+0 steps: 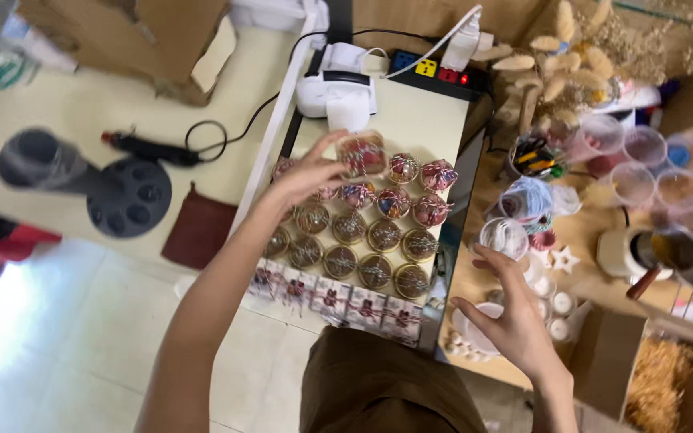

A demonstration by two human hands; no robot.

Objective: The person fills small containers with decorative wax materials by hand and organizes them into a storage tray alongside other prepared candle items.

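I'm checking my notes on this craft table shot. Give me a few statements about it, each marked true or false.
1. The left hand holds a round wrapped jar above the rows of jars. True.
2. The right hand grips scissors. False: it is open and holds nothing.
3. A white label printer sits at the table's far end. True.
4. The power strip lies on the floor. False: it lies on the table top beside the printer.
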